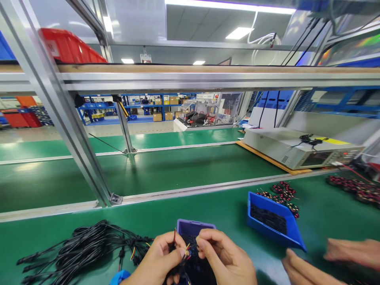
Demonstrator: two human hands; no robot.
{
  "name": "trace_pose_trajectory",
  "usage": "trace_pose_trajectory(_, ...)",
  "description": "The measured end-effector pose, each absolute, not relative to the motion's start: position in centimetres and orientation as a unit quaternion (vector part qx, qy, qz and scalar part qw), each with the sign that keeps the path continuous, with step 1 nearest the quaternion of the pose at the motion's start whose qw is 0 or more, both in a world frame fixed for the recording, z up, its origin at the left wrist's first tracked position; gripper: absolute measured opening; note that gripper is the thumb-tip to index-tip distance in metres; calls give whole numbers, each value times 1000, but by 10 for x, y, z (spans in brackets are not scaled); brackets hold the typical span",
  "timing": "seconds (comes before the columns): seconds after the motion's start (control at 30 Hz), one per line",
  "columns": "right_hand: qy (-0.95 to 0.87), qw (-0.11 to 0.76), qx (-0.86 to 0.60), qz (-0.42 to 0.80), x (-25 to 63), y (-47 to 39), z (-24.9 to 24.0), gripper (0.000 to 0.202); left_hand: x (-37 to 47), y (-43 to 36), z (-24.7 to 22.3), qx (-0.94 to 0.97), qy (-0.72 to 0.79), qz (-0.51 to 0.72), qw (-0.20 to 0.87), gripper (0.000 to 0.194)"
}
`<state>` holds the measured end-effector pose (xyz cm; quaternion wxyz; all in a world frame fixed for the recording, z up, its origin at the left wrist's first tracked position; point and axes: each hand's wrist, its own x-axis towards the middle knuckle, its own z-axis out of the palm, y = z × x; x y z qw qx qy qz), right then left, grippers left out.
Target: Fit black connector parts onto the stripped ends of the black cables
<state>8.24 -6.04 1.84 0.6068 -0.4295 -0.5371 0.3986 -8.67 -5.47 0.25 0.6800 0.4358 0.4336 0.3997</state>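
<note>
My left hand (pixel 164 255) is closed around a black cable whose thin red, yellow and white wire ends (pixel 187 250) stick out between the fingers. Close beside it, my right hand (pixel 227 257) pinches thumb and fingertips together near those wires; whatever lies in the pinch is too small to make out. Behind and partly beneath both hands stands a purple-blue bin (pixel 196 224) with small black parts inside. A bundle of black cables (pixel 86 247) with connectors lies to the left. Something blue (pixel 120 277) shows near my left wrist.
At the right, another person's hands (pixel 308 269) work near a blue bin (pixel 274 231) of black parts. Red-and-black coiled pieces (pixel 283 194) lie behind it, more at far right. A grey instrument (pixel 297 148) stands beyond. A metal frame post (pixel 68 118) rises left, under a shelf.
</note>
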Motion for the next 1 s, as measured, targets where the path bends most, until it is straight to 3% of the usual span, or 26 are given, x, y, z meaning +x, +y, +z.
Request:
trace_pose_trajectory(0.43,-465,607,-450,461,74,-66,31,30,-88,-56,5,445,430,402,675,52)
trace_pose_trajectory(0.73,-447,550,-420,567,81,-49,17,48,-90,-57,14,463,430,390,670,51)
trace_pose_trajectory(1.0,-440,533,-455,561,86,-59,39,45,-89,-58,13,463,428,386,674,49)
